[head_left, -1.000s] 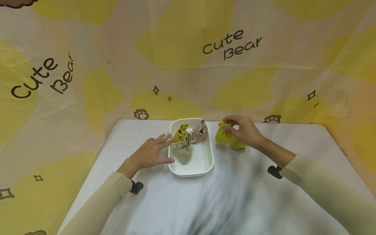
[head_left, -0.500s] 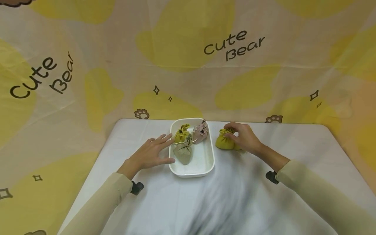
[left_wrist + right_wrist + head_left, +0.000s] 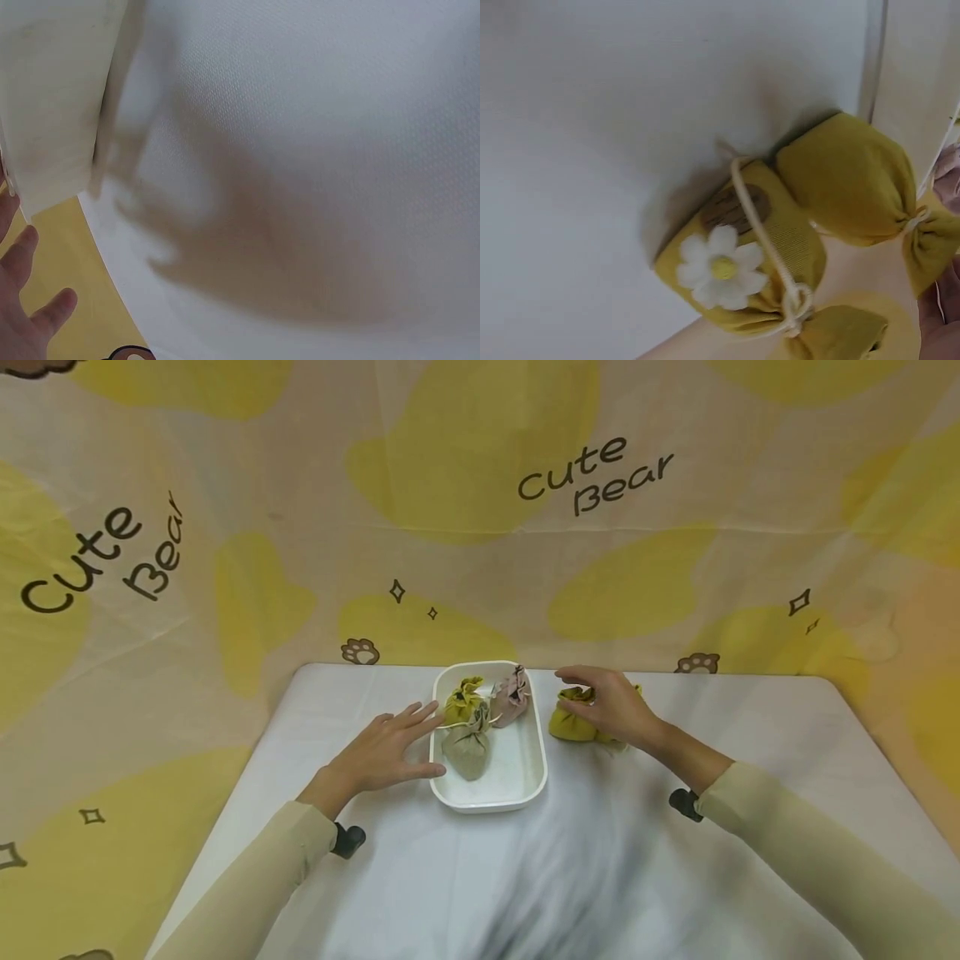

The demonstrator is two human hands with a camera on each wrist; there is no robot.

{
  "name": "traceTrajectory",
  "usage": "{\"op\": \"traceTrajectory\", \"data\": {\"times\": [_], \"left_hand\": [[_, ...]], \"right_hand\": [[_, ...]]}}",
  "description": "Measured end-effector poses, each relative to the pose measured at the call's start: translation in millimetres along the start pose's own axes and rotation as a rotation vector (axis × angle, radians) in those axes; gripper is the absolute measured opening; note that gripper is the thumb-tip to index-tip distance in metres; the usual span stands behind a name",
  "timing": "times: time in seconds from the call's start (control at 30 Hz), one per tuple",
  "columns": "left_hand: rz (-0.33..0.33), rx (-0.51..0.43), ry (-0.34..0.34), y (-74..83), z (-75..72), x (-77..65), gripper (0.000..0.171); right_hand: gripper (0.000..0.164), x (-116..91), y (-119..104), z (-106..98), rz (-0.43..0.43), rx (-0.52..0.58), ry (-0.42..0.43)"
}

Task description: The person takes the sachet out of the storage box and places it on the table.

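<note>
My left hand (image 3: 382, 752) lies with spread fingers at the left rim of a white tray (image 3: 510, 793). Inside the tray are a grey-green drawstring pouch (image 3: 467, 753), a yellow pouch (image 3: 461, 703) and a pink pouch (image 3: 510, 703). To the tray's right, a plain yellow pouch (image 3: 572, 727) stands on the table, with the parted thumb and fingers of my right hand (image 3: 618, 706) around its gathered top. A second yellow pouch (image 3: 727, 232), bearing a white felt flower, sits against it in the right wrist view; my right hand mostly hides it in the head view.
A white cloth covers the table (image 3: 420, 877). Behind it hangs a yellow and beige printed curtain (image 3: 465, 527). The tray's wall (image 3: 915, 82) rises close beside the plain yellow pouch in the right wrist view.
The plain yellow pouch has come down onto the table beside the flowered one, and my right hand has loosened its pinch on the top. My left hand stays at the tray.
</note>
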State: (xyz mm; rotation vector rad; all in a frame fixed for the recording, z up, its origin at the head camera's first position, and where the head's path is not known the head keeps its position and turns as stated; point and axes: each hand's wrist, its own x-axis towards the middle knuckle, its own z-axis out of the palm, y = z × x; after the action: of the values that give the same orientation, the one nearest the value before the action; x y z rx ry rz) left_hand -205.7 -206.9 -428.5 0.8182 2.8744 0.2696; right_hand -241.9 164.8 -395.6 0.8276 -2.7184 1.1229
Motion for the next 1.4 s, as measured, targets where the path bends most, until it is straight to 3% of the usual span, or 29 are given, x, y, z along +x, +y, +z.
{"op": "traceTrajectory", "data": {"times": [0.33, 0.57, 1.07, 1.4], "left_hand": [[0.012, -0.008, 0.009, 0.0, 0.3, -1.6, 0.09], [-0.003, -0.019, -0.02, -2.0, 1.1, -2.5, 0.091], [0.005, -0.016, -0.006, -2.6, -0.5, -3.9, 0.091], [-0.001, -0.024, -0.015, -4.0, 1.5, -4.6, 0.092]], "right_hand": [[0.046, 8, -21, 24, -0.102, 0.064, -0.002], [0.051, 11, -34, 41, -0.201, 0.188, -0.029], [0.054, 20, -55, 59, -0.092, 0.189, -0.202], [0.058, 31, -66, 74, -0.083, 0.231, -0.248]]}}
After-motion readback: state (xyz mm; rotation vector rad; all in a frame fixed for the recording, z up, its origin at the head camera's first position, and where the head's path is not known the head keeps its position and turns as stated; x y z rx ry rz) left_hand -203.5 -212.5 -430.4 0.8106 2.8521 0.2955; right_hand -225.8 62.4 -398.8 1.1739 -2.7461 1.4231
